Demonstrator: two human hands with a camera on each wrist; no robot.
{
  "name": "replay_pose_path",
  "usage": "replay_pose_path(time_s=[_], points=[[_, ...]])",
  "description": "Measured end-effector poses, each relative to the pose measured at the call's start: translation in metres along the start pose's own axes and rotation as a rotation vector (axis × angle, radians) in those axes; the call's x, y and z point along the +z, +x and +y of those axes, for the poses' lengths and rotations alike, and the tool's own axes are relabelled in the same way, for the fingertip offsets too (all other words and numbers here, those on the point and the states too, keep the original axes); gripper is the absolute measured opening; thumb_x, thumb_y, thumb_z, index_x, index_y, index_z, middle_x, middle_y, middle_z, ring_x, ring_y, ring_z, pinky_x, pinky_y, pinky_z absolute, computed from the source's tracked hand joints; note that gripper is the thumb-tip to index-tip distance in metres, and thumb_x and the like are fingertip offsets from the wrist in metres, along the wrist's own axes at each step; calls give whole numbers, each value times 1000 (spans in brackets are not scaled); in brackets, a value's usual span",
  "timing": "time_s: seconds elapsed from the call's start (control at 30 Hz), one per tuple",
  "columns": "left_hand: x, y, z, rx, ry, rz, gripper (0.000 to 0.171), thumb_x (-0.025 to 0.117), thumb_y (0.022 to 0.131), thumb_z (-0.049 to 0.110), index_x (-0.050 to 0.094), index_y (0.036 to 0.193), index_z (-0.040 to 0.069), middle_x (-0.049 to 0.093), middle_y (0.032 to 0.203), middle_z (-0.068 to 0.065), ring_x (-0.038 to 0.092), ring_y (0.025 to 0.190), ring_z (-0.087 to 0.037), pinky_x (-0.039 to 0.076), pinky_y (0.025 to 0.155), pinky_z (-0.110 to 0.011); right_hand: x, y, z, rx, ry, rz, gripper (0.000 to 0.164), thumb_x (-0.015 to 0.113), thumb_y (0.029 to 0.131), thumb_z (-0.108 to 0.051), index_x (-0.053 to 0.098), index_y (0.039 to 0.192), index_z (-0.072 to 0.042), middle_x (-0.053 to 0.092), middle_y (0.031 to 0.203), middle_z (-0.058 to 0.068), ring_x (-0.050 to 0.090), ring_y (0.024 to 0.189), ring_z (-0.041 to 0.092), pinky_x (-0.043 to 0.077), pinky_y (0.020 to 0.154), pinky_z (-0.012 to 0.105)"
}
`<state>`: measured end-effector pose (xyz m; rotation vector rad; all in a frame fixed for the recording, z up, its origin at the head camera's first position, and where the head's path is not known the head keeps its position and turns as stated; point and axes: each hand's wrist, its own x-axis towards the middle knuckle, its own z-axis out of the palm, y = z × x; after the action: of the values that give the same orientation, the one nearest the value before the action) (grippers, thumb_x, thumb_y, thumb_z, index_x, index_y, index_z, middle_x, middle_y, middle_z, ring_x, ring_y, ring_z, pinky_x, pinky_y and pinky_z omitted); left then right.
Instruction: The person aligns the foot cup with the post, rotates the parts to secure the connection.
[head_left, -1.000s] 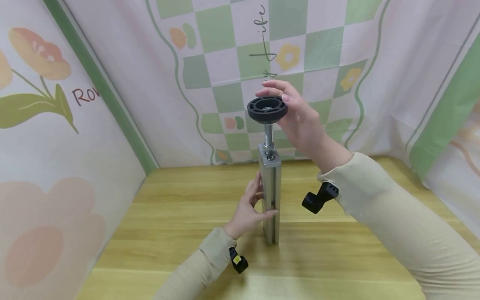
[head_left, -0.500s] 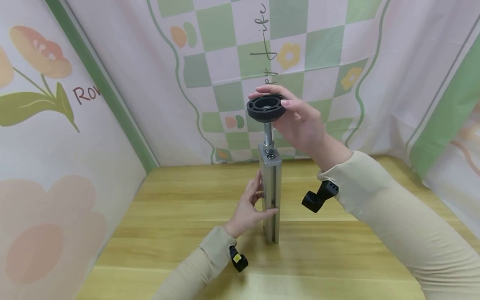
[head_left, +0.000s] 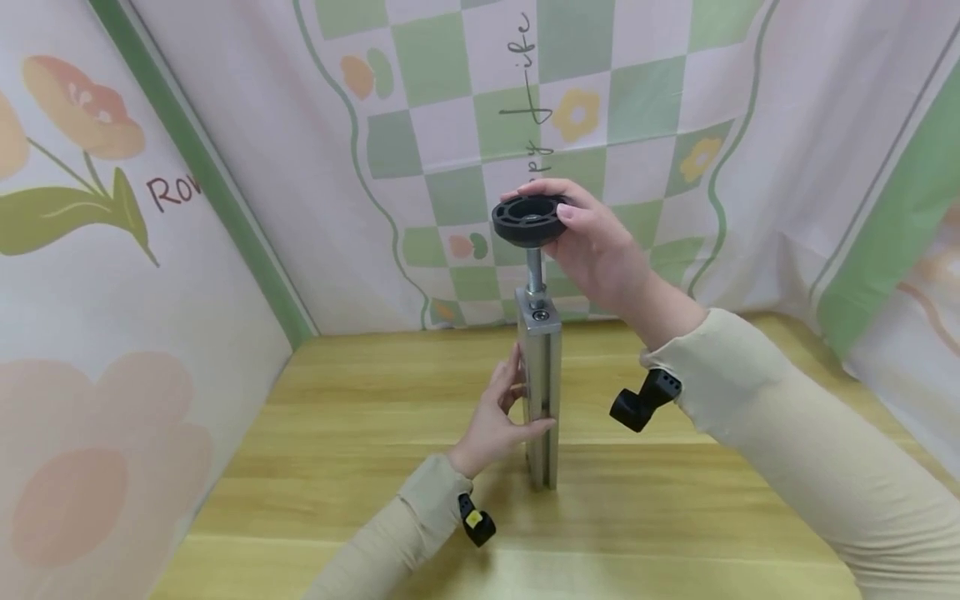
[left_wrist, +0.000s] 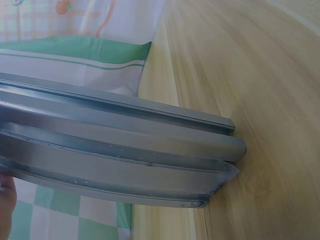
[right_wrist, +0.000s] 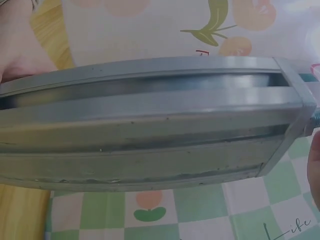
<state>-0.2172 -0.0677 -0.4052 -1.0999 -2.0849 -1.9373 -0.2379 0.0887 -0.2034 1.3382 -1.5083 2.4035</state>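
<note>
An aluminium profile [head_left: 542,375] stands upright on the wooden table, slotted along its sides. Its upper end has a metal end plate [head_left: 538,318] with a screw head in it. From that plate rises a threaded rod [head_left: 534,268], topped by a black round levelling foot [head_left: 513,237] with a ribbed face turned up. My left hand [head_left: 487,429] grips the profile below its middle, thumb across the near side. Up at the foot, my right hand [head_left: 600,254] holds the rim between thumb and fingers. In the left wrist view the profile's lower end [left_wrist: 220,170] meets the table.
The wooden table [head_left: 337,450] reaches back to a curtain [head_left: 435,137] printed with green checks. A flowered curtain [head_left: 82,317] hangs along the left side. Both wrists carry small black camera mounts, the right one [head_left: 645,400] hanging below the sleeve.
My right hand's fingers have come down from above the foot and closed round its rim, thumb sliding onto the top edge. The left hand and the profile have stayed in place.
</note>
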Motion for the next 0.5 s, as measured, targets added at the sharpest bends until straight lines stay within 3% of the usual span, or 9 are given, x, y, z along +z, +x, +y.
replay_pose_path(time_s=[0.13,0.3,0.5], points=[[-1,-2,1,-18,4,5,109,72,73,-11,2,153,16,37,122,-19,44,118,-17,43,99,-30,5,0,1,-23,28,5,27,53,89,-16,59,115,-8,55,120,11,51,113,24,42,98,27],[-2,-3,0,-11,11,14,109,72,73,-11,4,153,20,37,123,-20,45,117,-18,44,98,-29,8,-2,-1,-71,55,-5,28,62,89,-15,63,115,-6,58,118,13,53,114,26,43,98,30],[-2,-1,-2,8,22,9,106,72,73,-11,4,152,11,37,124,-22,45,117,-19,44,99,-37,6,-3,-1,-107,-28,22,24,60,88,-10,67,111,-11,59,114,11,56,109,21,43,98,26]])
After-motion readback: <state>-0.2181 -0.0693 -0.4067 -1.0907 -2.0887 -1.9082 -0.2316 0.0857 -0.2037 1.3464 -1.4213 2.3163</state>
